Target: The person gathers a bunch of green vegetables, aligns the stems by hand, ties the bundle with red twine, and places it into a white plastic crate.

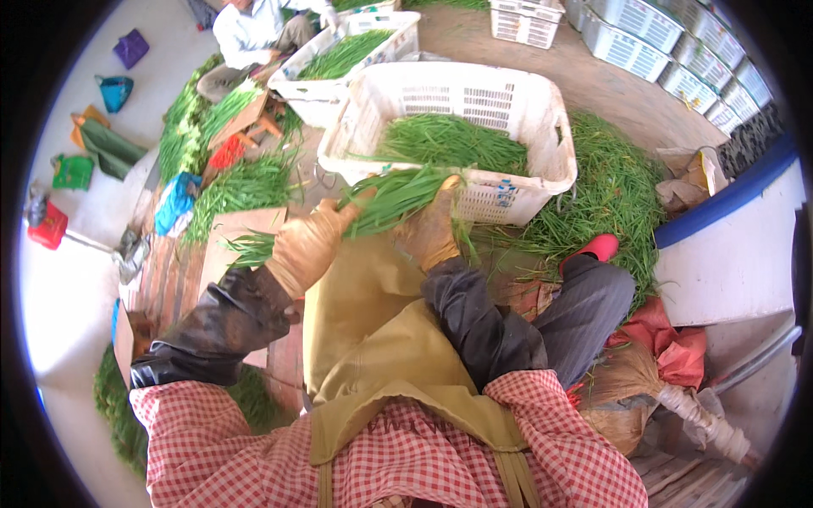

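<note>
My left hand [311, 244], in a tan glove, is closed around a bunch of long green leafy stalks [397, 200], which look like garlic chives. The lower end of the bunch sticks out to the left below that hand. At the leafy end, my right hand [432, 228], in a stained tan glove, grips the bunch; some of its fingers are hidden. Just beyond both hands stands a white plastic crate [387, 168], with more cut greens [454, 143] lying inside. An olive apron [362, 298] covers my lap beneath the hands.
A large heap of loose greens [597, 178] lies right of the crate. Further left are another pile [244, 187], a cardboard sheet [219, 235] and a small wooden stool [257, 124]. A co-worker [248, 35] sits by a second crate [317, 95]. A straw broom [625, 374] rests at my right.
</note>
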`<action>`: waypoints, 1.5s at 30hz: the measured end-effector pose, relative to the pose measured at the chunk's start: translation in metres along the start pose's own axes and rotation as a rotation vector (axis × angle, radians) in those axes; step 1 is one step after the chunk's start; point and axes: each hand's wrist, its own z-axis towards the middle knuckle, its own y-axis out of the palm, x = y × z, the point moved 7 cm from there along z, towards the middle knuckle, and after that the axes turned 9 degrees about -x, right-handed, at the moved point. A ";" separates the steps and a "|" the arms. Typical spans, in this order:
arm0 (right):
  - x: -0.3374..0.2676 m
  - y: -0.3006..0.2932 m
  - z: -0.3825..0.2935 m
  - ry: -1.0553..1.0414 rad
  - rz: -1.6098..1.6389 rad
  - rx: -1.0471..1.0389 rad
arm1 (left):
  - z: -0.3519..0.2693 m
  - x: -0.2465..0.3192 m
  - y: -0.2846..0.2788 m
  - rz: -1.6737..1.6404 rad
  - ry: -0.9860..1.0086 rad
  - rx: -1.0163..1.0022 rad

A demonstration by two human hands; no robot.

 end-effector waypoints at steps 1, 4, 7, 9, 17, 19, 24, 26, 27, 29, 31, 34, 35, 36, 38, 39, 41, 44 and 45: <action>-0.007 -0.002 -0.001 -0.006 -0.004 0.069 | -0.012 0.002 0.010 0.052 -0.043 -0.049; -0.033 -0.067 0.007 -0.146 -0.117 0.174 | -0.047 -0.011 0.042 0.138 -0.108 -0.133; -0.069 -0.120 0.011 -0.212 -0.173 0.085 | -0.078 -0.028 0.072 0.047 -0.132 -0.117; -0.091 -0.138 0.007 -0.062 0.159 -0.308 | -0.093 -0.035 0.085 -0.051 -0.133 -0.072; -0.221 -0.126 -0.113 -0.308 -0.866 0.910 | -0.108 -0.039 0.110 -0.266 -0.213 -0.060; -0.178 -0.064 -0.075 -0.254 -1.119 0.615 | -0.103 -0.038 0.105 -0.274 -0.194 -0.062; 0.001 0.018 -0.020 0.259 -1.933 -0.101 | -0.106 -0.040 0.101 -0.298 -0.172 -0.031; -0.015 -0.040 -0.008 0.244 -2.020 0.193 | -0.113 -0.044 0.096 -0.330 -0.188 -0.042; -0.037 -0.061 -0.005 0.165 -2.032 0.283 | -0.116 -0.048 0.101 -0.322 -0.187 -0.025; -0.080 -0.105 -0.014 0.180 -1.824 0.466 | -0.132 -0.058 0.108 -0.291 -0.196 -0.004; -0.127 -0.129 -0.038 0.007 -1.623 0.557 | -0.142 -0.065 0.112 -0.268 -0.156 0.036; -0.176 -0.137 -0.053 0.455 -2.030 0.681 | -0.151 -0.070 0.115 -0.215 -0.086 0.073; -0.181 -0.128 -0.052 0.420 -2.036 0.582 | -0.150 -0.070 0.116 -0.195 -0.058 0.076; -0.140 -0.086 -0.051 0.466 -1.756 0.628 | -0.155 -0.073 0.121 -0.175 -0.046 0.061; -0.086 -0.016 -0.041 0.442 -1.570 0.325 | -0.152 -0.072 0.116 -0.179 0.043 0.082; -0.060 0.005 -0.037 0.519 -1.540 0.243 | -0.152 -0.073 0.116 -0.177 0.071 0.061; -0.036 -0.007 -0.035 0.605 -1.420 0.171 | -0.146 -0.070 0.120 -0.182 0.135 0.031; 0.012 0.020 -0.026 0.611 -1.186 -0.124 | -0.150 -0.070 0.111 -0.234 0.133 0.030; 0.013 0.019 -0.027 0.628 -1.100 -0.080 | -0.152 -0.072 0.109 -0.272 0.123 0.049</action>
